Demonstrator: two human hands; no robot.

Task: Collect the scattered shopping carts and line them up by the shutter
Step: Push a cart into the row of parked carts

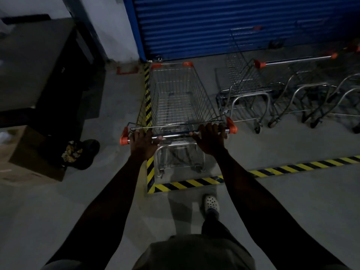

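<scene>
My left hand (143, 142) and right hand (209, 138) each curl around the handle bar (176, 133) of a wire shopping cart (175, 98), which points nose-first at the blue shutter (224, 22), inside the striped floor tape (194, 183), beside parked carts (272, 90).

Right of the right hand (209, 140), the parked carts (253, 90) run off the picture's edge. Left of the left hand (143, 142), the cardboard box (29, 152) is cropped, and I can't name the dark lump (71, 152) beside it.
</scene>
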